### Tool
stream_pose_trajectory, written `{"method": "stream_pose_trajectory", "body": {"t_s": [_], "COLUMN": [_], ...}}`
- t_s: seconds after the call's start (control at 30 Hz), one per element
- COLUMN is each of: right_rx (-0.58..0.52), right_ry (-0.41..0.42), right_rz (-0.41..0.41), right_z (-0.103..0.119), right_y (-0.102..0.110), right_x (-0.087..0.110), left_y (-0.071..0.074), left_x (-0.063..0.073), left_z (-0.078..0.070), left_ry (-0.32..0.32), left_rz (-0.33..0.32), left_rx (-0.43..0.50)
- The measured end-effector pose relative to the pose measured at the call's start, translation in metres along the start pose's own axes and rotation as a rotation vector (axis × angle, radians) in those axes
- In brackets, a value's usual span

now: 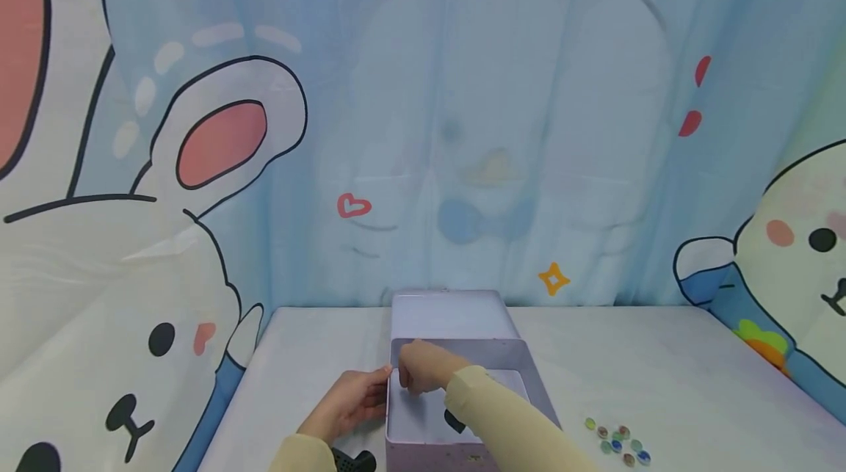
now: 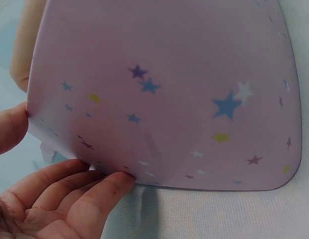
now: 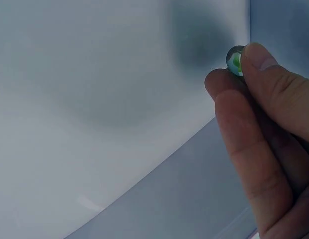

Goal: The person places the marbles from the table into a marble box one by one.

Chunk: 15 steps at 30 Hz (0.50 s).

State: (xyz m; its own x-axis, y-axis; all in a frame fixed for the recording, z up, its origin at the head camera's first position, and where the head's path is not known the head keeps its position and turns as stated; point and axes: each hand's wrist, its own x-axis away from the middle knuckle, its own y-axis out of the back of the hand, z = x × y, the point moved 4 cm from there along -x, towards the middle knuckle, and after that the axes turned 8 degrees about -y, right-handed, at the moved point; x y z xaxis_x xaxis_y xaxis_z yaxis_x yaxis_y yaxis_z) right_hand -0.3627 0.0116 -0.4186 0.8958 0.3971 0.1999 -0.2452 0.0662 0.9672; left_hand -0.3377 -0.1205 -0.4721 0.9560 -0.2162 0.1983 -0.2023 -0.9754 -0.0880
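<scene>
Inside the open pale purple box (image 1: 423, 455), my right hand (image 1: 426, 367) is low over the floor near the left wall. Its thumb and fingertips pinch a glass marble (image 3: 234, 60) with green and white in it, seen in the right wrist view. My left hand (image 1: 360, 397) is at the box's left side. In the left wrist view, its fingertips touch the star-printed outer wall (image 2: 184, 114) near an edge, and the thumb tip meets the rim. The box's lid (image 1: 452, 314) stands tipped back behind it.
Several glass marbles (image 1: 616, 447) lie loosely grouped on the white table (image 1: 634, 369) to the right of the box. A printed cartoon curtain (image 1: 489, 127) hangs behind the table's back edge.
</scene>
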Motion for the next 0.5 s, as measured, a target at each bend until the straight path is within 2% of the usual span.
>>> {"method": "stream_pose_trajectory", "body": {"t_s": [0.17, 0.27, 0.37, 0.5], "right_rx": [-0.015, -0.063, -0.197, -0.489], "right_ry": [-0.004, -0.004, 0.008, 0.033], "right_rz": [0.005, -0.002, -0.010, -0.013], "right_z": [0.000, -0.003, -0.011, -0.036], "right_y": [-0.001, 0.002, 0.006, 0.015], "right_x": [-0.002, 0.000, 0.003, 0.011], "left_y": [-0.001, -0.002, -0.001, 0.000], "left_x": [0.000, 0.000, 0.000, 0.001], "left_z": [-0.001, -0.001, -0.001, -0.001], "left_ry": [-0.001, 0.004, 0.011, 0.006], "left_rz": [0.002, -0.002, -0.007, -0.010], "left_rx": [0.002, 0.002, 0.002, -0.007]}}
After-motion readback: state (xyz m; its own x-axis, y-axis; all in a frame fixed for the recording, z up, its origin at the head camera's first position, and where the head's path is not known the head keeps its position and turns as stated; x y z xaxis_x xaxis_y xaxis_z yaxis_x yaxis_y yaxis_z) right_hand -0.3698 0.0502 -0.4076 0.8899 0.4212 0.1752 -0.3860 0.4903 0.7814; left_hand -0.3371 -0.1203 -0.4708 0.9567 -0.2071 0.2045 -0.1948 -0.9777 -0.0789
